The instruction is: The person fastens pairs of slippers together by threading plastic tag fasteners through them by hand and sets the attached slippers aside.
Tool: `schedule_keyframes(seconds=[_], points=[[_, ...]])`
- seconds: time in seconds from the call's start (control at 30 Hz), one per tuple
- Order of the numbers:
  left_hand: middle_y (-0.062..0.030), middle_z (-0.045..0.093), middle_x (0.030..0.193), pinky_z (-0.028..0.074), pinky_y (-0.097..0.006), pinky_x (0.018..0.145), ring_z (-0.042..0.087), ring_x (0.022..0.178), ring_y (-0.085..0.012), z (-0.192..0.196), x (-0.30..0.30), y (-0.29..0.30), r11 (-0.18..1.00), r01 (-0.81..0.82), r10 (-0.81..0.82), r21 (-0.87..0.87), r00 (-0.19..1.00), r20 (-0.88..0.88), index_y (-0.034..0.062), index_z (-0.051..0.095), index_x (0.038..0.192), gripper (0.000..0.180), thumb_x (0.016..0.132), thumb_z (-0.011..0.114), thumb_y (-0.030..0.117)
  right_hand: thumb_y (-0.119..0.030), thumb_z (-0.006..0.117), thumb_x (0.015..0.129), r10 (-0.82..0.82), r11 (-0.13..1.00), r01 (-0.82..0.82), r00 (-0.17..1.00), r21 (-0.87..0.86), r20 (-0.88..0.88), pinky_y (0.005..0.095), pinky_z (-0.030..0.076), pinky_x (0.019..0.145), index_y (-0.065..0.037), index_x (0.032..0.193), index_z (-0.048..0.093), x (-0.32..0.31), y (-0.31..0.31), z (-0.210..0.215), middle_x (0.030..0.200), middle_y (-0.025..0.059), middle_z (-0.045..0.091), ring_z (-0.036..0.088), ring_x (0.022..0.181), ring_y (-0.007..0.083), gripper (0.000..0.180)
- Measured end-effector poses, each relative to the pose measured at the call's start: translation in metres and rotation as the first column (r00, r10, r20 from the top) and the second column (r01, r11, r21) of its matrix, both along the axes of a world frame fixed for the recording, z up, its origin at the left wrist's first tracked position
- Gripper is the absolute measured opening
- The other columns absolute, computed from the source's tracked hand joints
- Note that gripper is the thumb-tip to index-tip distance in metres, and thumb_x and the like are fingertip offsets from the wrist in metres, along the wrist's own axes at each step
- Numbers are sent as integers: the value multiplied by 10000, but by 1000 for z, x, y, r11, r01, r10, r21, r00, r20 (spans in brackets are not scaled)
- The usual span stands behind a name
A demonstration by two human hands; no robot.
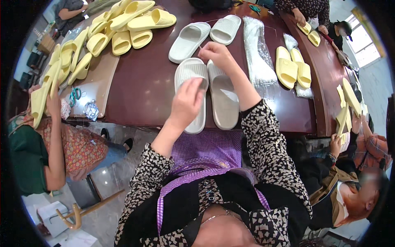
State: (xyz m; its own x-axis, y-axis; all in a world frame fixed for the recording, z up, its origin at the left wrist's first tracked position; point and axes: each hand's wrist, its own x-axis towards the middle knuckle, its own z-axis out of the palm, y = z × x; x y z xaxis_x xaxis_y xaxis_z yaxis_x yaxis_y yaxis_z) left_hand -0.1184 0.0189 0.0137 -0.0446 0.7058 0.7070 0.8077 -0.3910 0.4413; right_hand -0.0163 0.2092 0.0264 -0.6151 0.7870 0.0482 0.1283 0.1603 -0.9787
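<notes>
**Pale grey slide sandals in hand at a dark wooden table**

Left hand [187, 101]: raised over the near pair, fingers drawn together at the tips as if pinching something very fine; what is pinched is too small to tell. It hangs just above the left sandal of the near grey pair [192, 92].

Right hand [217, 54]: fingers bunched together, tips pinched, held at the toe end of the right sandal of the same pair [222, 96]. A thin pale thread [210, 20] seems to run up and away from this hand; its ends are not clear.

Near pair: two pale grey slides, side by side and touching, toes away from the person, lying on the dark red-brown table [144, 82] close to its near edge.

Second grey pair [205, 35]: farther off, angled, well clear of the hands.

Clear plastic bags [258, 53]: a crumpled stack just right of the near pair.

Yellow slides: a heap [119, 26] at the far left of the table; one pair [293, 68] right of the bags, lying partly on plastic.

Scissors [74, 95]: teal-handled, on the left edge of the table.

Other people: a seated person at left holds up a yellow slide [41, 101]; another at right handles yellow slides [345, 107].
</notes>
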Motion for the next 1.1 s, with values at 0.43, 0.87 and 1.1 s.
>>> schedule_keyframes(seconds=[0.43, 0.87, 1.1], points=[[-27, 638, 819, 449, -238, 615, 544, 678, -103, 24, -13, 101, 829, 432, 163, -354, 420, 893, -4, 665, 962, 145, 854, 629, 85, -30, 617, 849, 46, 968, -25, 996, 250, -81, 217, 452, 720, -23, 873, 641, 34, -27, -4, 809, -2, 629, 546, 782, 55, 35], [-77, 667, 883, 453, -224, 614, 570, 677, -105, 5, -18, 104, 786, 618, -38, -13, 69, 997, -8, 648, 976, 127, 861, 626, 44, -55, 626, 842, -52, 999, 48, 977, -24, -208, 203, 429, 687, -19, 878, 648, 43, -25, -3, 798, -24, 612, 523, 763, 41, 56], [-65, 669, 854, 442, -219, 569, 583, 667, -101, 8, -12, 100, 838, 541, -8, -71, 143, 990, -3, 657, 963, 116, 860, 637, 45, -75, 624, 839, -74, 964, 95, 993, 247, -91, 236, 445, 713, 0, 872, 645, 43, -29, 2, 803, 15, 636, 559, 772, 81, 84]])
